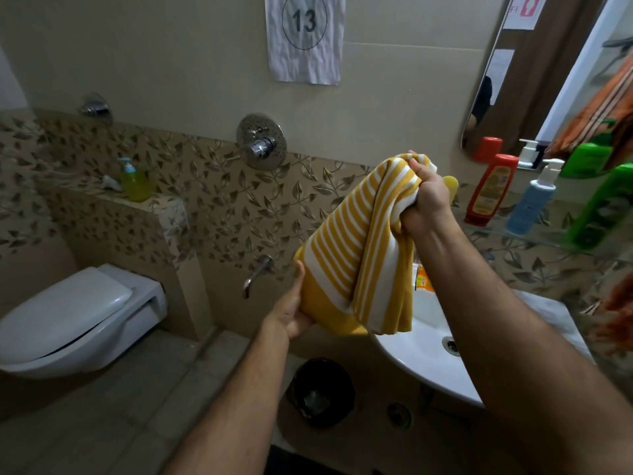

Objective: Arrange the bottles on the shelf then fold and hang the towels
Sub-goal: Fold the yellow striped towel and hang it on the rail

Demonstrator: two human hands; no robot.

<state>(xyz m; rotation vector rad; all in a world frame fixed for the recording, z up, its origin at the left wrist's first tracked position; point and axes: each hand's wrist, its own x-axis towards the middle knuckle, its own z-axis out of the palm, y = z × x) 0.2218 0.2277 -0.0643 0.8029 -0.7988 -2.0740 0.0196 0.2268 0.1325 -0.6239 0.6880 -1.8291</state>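
Bottles stand on glass shelf at frame right, apparently arranged; striped yellow towel, centre frame, bunched in right hand, lower edge held by left hand; folding, hanging remain.

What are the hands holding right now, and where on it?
Both hold the yellow-and-white striped towel: the right hand grips its bunched top, the left hand holds its lower left edge.
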